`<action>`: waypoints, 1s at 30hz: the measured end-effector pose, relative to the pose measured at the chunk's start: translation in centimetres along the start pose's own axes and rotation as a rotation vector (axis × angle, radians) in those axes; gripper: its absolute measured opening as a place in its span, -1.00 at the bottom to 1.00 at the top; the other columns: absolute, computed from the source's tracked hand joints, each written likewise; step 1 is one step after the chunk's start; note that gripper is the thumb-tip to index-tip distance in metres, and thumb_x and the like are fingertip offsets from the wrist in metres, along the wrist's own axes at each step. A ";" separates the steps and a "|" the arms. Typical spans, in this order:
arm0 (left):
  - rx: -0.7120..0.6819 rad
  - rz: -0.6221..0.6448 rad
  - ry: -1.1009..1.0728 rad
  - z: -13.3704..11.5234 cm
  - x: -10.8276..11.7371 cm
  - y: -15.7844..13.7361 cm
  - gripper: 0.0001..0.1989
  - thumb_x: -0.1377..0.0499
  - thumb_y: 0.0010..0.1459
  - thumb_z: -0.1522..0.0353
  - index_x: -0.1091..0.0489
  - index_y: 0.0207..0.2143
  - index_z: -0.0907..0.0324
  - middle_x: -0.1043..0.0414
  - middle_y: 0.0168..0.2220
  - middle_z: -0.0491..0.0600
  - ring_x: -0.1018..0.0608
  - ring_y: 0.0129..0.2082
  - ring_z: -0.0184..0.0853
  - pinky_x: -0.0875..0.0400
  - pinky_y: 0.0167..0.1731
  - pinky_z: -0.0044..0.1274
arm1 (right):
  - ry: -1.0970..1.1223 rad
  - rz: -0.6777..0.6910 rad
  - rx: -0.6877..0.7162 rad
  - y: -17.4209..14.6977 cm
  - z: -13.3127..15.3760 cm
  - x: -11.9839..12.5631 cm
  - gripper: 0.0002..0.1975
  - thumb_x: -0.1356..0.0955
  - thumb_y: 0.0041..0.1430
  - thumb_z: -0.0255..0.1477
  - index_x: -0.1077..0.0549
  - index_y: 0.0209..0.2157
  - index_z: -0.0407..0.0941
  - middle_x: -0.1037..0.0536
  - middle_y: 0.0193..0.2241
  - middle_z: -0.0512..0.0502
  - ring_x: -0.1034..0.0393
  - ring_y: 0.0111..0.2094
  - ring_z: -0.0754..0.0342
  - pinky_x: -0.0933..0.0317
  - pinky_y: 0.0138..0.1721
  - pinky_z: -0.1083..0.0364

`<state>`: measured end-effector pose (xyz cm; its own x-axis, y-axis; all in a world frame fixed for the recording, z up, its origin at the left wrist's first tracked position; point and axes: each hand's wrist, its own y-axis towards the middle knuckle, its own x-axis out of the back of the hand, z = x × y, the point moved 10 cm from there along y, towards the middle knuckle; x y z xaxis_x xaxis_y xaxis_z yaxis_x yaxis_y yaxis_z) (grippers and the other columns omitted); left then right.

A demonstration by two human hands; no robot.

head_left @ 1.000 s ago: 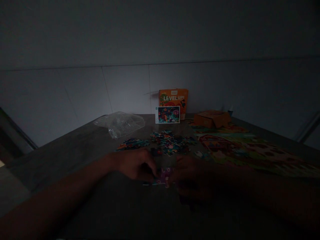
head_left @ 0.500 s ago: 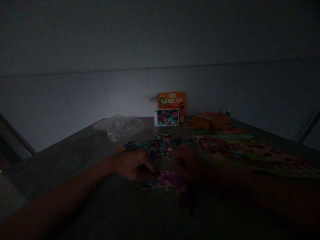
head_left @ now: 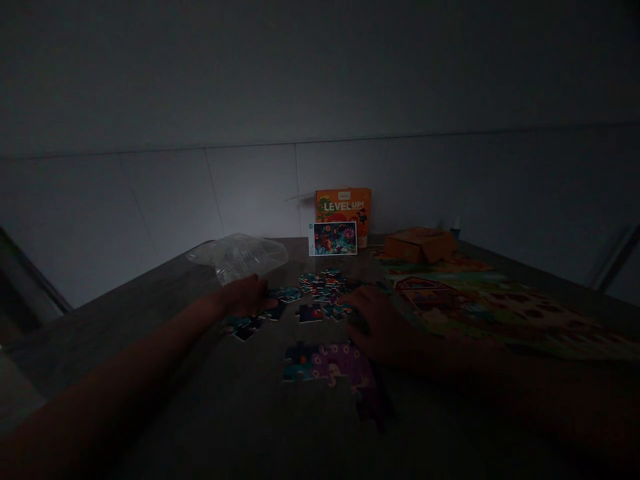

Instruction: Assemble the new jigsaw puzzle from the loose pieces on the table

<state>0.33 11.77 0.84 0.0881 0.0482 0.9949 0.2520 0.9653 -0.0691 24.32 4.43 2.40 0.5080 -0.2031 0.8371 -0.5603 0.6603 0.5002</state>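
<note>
The scene is very dim. My left hand [head_left: 246, 295] reaches over loose jigsaw pieces [head_left: 245, 328] at the left, its fingers stretched down onto them. I see no piece lifted in it. My right hand [head_left: 375, 320] rests at the right of the central puzzle pile [head_left: 323, 285], fingers loosely spread and the thumb apart. Its fingertips are close to a few pieces; whether they touch is unclear. Nearer to me lies a joined strip of puzzle [head_left: 336, 363], purple with a teal left end, bending down at its right. A separate dark piece [head_left: 310, 313] lies between the hands.
A picture card [head_left: 334, 239] leans against an orange box [head_left: 344, 201] by the wall. At the back left is a clear plastic bag [head_left: 245, 257]. An orange carton [head_left: 419, 245] and a large colourful assembled puzzle [head_left: 480, 300] take up the right side.
My left hand has moved from the joined strip leftward and away from me to the loose pieces, some now spread nearer. The strip is more exposed. My right hand has shifted only slightly.
</note>
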 end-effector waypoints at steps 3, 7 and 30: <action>-0.024 0.002 0.010 -0.7 0.5 0.0 -0.49 -0.02 0.28 0.06 -0.44 -0.08 0.33 -0.44 -0.10 0.31 -0.60 -0.29 -0.12 -0.44 -0.30 -0.42 | 0.002 0.014 0.007 0.1 0.0 -0.1 -0.59 -0.31 0.07 -0.55 -0.44 0.00 -0.24 -0.43 -0.13 -0.30 -0.31 -0.06 -0.16 -0.24 -0.01 -0.15; -0.061 -0.008 0.003 -0.7 1.2 -0.2 -0.57 -0.08 0.25 0.11 -0.48 -0.16 0.30 -0.51 -0.17 0.24 -0.59 -0.23 -0.09 -0.42 -0.28 -0.43 | 0.015 0.020 0.005 0.1 -0.1 -0.2 -0.60 -0.31 0.08 -0.54 -0.45 -0.01 -0.22 -0.43 -0.14 -0.28 -0.31 -0.07 -0.14 -0.24 -0.02 -0.14; -0.206 -0.136 -0.163 -1.9 3.7 -0.8 -0.83 -0.05 0.21 0.36 -0.41 -0.35 0.22 -0.50 -0.43 0.03 -0.55 -0.39 -0.26 -0.28 -0.41 -0.55 | 0.058 0.011 -0.001 0.0 -0.2 -0.1 -0.67 -0.30 0.06 -0.56 -0.46 -0.09 -0.17 -0.45 -0.17 -0.24 -0.32 -0.11 -0.12 -0.24 -0.08 -0.10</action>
<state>2.31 10.72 4.46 -0.1119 -0.0213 0.9935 0.4431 0.8938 0.0691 24.36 4.57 2.24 0.5388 -0.1538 0.8283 -0.5655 0.6627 0.4909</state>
